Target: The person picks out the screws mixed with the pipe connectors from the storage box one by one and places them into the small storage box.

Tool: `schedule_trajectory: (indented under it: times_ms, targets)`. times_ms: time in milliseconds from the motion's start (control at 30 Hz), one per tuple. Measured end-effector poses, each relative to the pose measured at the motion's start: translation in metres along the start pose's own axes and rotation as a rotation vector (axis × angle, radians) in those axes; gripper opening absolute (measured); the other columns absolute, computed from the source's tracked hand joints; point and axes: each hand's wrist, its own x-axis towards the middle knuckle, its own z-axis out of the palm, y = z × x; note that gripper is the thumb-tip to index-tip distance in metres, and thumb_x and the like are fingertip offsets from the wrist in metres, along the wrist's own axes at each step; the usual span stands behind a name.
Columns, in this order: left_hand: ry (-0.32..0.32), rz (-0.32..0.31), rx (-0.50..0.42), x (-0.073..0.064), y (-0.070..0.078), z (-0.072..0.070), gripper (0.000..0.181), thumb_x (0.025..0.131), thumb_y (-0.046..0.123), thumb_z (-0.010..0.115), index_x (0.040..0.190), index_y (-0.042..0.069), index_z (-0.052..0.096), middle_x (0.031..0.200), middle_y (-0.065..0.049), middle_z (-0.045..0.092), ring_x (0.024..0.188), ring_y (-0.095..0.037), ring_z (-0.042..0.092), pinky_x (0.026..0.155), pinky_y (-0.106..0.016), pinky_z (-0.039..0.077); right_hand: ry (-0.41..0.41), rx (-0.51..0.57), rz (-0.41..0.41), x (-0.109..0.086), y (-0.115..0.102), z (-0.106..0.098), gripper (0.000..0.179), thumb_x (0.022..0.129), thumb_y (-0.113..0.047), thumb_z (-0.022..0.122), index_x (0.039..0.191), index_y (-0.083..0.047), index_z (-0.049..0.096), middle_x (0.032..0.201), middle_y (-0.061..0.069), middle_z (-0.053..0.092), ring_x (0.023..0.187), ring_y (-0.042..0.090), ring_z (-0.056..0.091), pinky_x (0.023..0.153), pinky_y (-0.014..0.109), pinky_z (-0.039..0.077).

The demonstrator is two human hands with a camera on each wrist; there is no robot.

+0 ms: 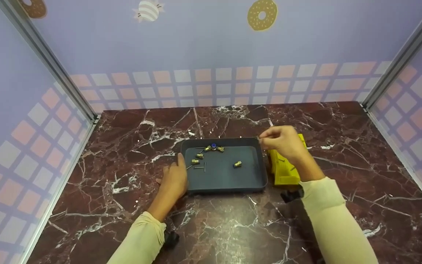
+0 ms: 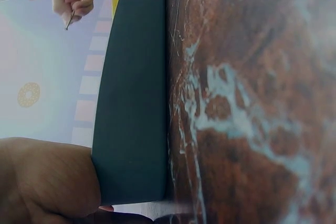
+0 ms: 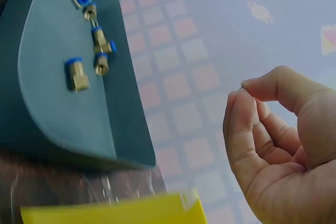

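Note:
My left hand [image 1: 174, 178] grips the left side of a dark grey tray [image 1: 229, 183], its index finger lying along the wall. In the left wrist view, the base of that hand overlaps the tray's rim. Between thumb and index fingertip, my right hand [image 1: 282, 143] pinches a small metal screw [image 2: 70, 19], raised near the tray's far right corner. In the right wrist view only a speck of it shows. One brass fitting [image 1: 237, 164] with a blue collar lies alone in the tray's right half. Several more fittings [image 3: 100, 40] and thin screws [image 1: 205, 167] lie toward the left and back.
A yellow bin [image 1: 287, 179] stands just right of the tray, under my right forearm, with small screws [image 1: 282, 160] inside. Both rest on a dark red marbled table [image 1: 123, 220]. Patterned panels [image 1: 211, 44] enclose the back and both sides.

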Motion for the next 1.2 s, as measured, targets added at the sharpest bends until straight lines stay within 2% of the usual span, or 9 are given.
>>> schedule_trajectory:
  times_ms: [233,300,567,667,867,1033,1200]
  targets:
    - [-0.001,-0.005,0.0,-0.001,0.0,0.0,0.085,0.081,0.006,0.061,0.151,0.009,0.012,0.134,-0.024,0.046,0.127,-0.049,0.033,0.087,-0.081,0.022,0.047,0.061,0.068,-0.011,0.016,-0.027,0.026,0.081,-0.013,0.07,0.1,0.005,0.068,0.099,0.019,0.069,0.076,0.017,0.069,0.073,0.031,0.057]
    - [0.006,-0.004,0.003,0.0,0.0,0.0,0.086,0.08,0.006,0.061,0.151,0.009,0.012,0.133,-0.023,0.047,0.127,-0.049,0.034,0.086,-0.081,0.023,0.074,0.07,0.089,-0.014,0.02,-0.033,0.026,0.081,-0.013,0.071,0.1,0.005,0.068,0.098,0.017,0.069,0.076,0.017,0.068,0.073,0.031,0.057]
    - [0.011,0.005,0.012,0.0,-0.002,-0.001,0.087,0.079,0.006,0.063,0.15,0.007,0.012,0.131,-0.024,0.048,0.125,-0.05,0.035,0.084,-0.082,0.023,0.165,-0.062,0.127,-0.022,0.037,-0.055,0.021,0.078,-0.016,0.071,0.095,-0.004,0.07,0.089,0.003,0.071,0.074,0.015,0.064,0.069,0.027,0.055]
    - [0.019,0.016,0.022,0.0,-0.002,0.0,0.087,0.079,0.007,0.064,0.15,0.006,0.013,0.129,-0.025,0.049,0.124,-0.051,0.036,0.082,-0.082,0.024,0.2,-0.107,0.132,-0.024,0.042,-0.06,0.021,0.077,-0.017,0.073,0.093,-0.005,0.071,0.088,0.004,0.07,0.074,0.016,0.062,0.065,0.025,0.053]
    - [0.019,0.01,0.016,-0.001,-0.001,0.0,0.088,0.078,0.007,0.065,0.15,0.006,0.014,0.129,-0.025,0.049,0.123,-0.051,0.037,0.082,-0.082,0.025,0.24,-0.186,0.154,-0.026,0.048,-0.063,0.018,0.076,-0.021,0.074,0.09,-0.01,0.072,0.081,0.003,0.07,0.065,0.022,0.058,0.044,0.028,0.045]
    - [0.009,0.015,0.023,-0.001,-0.001,-0.001,0.089,0.078,0.007,0.065,0.15,0.006,0.013,0.13,-0.024,0.048,0.124,-0.05,0.036,0.083,-0.082,0.025,0.237,-0.193,0.157,-0.027,0.05,-0.065,0.02,0.077,-0.023,0.075,0.09,-0.009,0.072,0.079,0.002,0.07,0.063,0.018,0.059,0.044,0.028,0.046]
    - [0.022,0.022,0.013,-0.001,0.0,0.0,0.09,0.078,0.007,0.065,0.15,0.007,0.013,0.131,-0.024,0.048,0.125,-0.05,0.036,0.084,-0.082,0.024,0.234,-0.185,0.146,-0.028,0.052,-0.065,0.02,0.077,-0.024,0.075,0.091,-0.009,0.072,0.079,0.002,0.07,0.064,0.022,0.061,0.042,0.026,0.044]
